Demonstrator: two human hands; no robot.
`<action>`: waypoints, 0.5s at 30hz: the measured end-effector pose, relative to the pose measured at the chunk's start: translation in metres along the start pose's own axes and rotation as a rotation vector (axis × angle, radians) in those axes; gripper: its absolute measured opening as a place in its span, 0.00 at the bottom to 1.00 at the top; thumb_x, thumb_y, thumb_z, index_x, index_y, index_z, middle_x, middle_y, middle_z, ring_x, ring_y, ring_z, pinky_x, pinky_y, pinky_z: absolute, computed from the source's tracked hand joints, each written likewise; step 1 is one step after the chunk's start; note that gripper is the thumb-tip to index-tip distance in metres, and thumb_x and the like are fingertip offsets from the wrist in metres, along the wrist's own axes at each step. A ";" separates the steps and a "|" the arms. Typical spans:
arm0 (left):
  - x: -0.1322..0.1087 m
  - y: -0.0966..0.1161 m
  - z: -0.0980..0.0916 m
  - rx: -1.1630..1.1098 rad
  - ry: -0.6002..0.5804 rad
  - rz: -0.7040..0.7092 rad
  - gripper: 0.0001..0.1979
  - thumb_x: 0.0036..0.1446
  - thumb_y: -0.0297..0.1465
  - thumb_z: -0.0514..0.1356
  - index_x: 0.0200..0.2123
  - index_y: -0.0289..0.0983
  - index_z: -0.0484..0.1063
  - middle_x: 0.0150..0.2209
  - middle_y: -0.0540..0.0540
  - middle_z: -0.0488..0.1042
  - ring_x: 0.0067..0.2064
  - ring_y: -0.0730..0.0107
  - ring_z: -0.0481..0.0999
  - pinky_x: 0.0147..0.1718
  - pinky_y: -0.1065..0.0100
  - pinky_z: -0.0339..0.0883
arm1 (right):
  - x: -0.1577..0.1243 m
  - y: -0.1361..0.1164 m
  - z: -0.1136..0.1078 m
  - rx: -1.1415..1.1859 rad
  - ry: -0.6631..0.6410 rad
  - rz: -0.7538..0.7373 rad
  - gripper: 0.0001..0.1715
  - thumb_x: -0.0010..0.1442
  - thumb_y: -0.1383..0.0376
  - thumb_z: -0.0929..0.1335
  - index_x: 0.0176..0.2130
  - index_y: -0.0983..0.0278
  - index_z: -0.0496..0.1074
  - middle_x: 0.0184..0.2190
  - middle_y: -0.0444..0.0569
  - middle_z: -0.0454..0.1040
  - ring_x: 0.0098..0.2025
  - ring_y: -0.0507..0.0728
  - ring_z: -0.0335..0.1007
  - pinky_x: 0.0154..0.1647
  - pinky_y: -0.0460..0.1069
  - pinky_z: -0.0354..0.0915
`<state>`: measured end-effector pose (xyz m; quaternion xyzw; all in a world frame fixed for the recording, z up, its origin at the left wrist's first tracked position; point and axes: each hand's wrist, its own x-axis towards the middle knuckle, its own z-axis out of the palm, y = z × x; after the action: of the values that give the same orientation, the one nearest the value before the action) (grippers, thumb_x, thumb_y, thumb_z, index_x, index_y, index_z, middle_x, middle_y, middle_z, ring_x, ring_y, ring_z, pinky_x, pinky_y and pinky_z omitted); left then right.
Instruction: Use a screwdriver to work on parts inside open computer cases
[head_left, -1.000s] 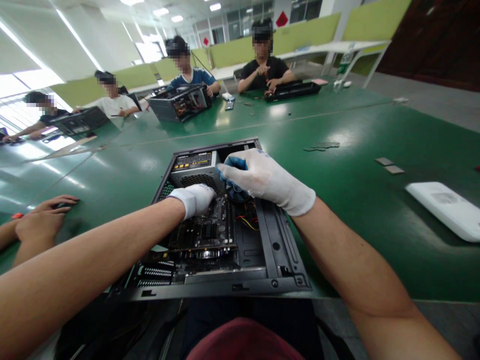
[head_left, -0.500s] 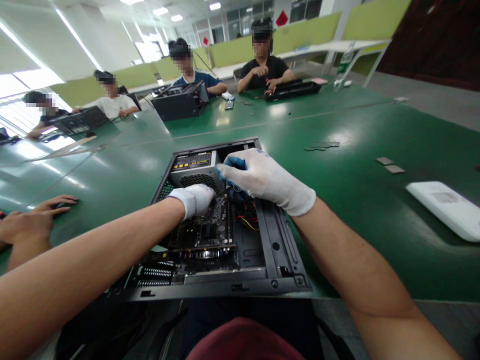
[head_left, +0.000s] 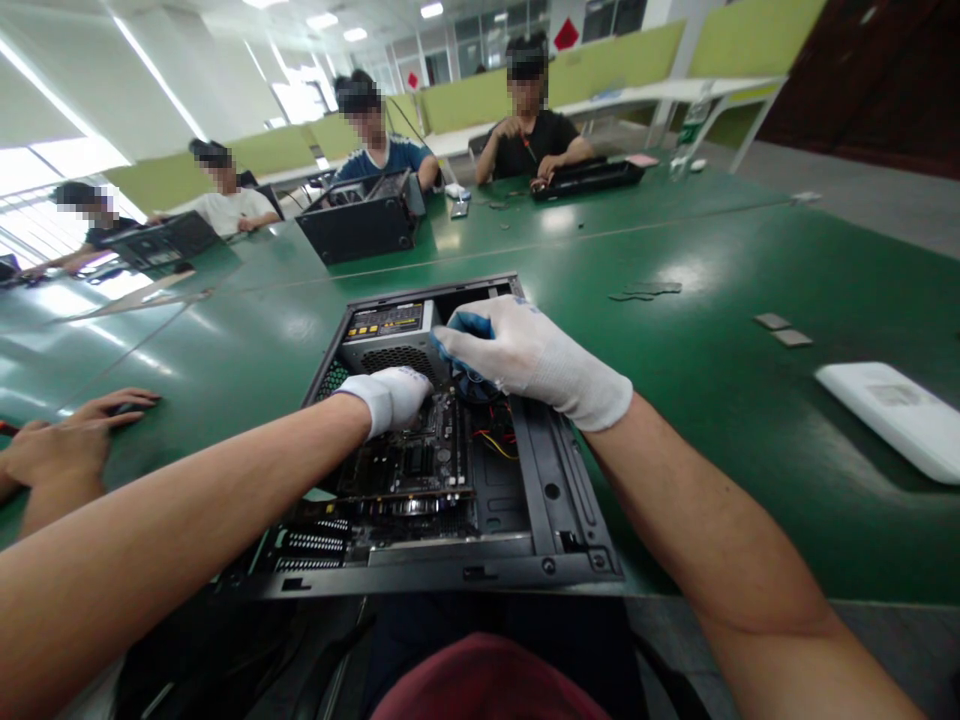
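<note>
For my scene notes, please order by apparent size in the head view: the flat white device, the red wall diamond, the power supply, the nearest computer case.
1. Nearest computer case
2. Flat white device
3. Power supply, partly hidden
4. Red wall diamond

The white-gloved left hand reaches inside an open black metal computer case. The blue-and-white-gloved right hand curls over it.

Computer case at the near edge of the table; inside, power supply far left, motherboard nearer. Right: device. Far side: second case.
</note>
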<state>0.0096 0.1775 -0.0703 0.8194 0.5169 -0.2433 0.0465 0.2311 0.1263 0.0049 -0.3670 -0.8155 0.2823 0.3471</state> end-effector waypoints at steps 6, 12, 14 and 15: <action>-0.002 0.003 -0.004 0.040 -0.005 0.012 0.31 0.45 0.33 0.70 0.56 0.42 0.76 0.56 0.42 0.79 0.61 0.53 0.74 0.65 0.59 0.61 | 0.000 0.000 0.000 -0.004 0.001 -0.001 0.22 0.68 0.55 0.64 0.26 0.63 0.66 0.22 0.40 0.61 0.29 0.51 0.53 0.32 0.48 0.50; -0.004 0.007 -0.007 0.068 -0.029 0.002 0.25 0.47 0.31 0.68 0.52 0.36 0.78 0.54 0.37 0.79 0.57 0.49 0.77 0.61 0.57 0.67 | 0.000 0.001 0.001 -0.001 0.005 0.007 0.21 0.67 0.56 0.65 0.25 0.63 0.66 0.22 0.40 0.60 0.28 0.50 0.53 0.32 0.48 0.50; -0.005 0.008 -0.007 0.070 -0.028 0.001 0.24 0.48 0.31 0.68 0.51 0.36 0.78 0.55 0.37 0.79 0.57 0.50 0.77 0.61 0.58 0.67 | 0.000 0.001 0.001 0.001 0.002 0.005 0.21 0.67 0.56 0.65 0.25 0.63 0.66 0.22 0.40 0.60 0.28 0.50 0.53 0.32 0.49 0.50; -0.005 0.008 -0.008 0.070 -0.024 0.003 0.25 0.48 0.32 0.68 0.52 0.37 0.78 0.55 0.38 0.79 0.58 0.51 0.76 0.62 0.59 0.66 | 0.000 0.002 0.001 0.001 0.001 0.003 0.21 0.67 0.56 0.65 0.25 0.63 0.66 0.22 0.40 0.60 0.28 0.50 0.53 0.32 0.49 0.50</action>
<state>0.0176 0.1723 -0.0627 0.8184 0.5063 -0.2709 0.0246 0.2310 0.1273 0.0036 -0.3682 -0.8146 0.2830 0.3475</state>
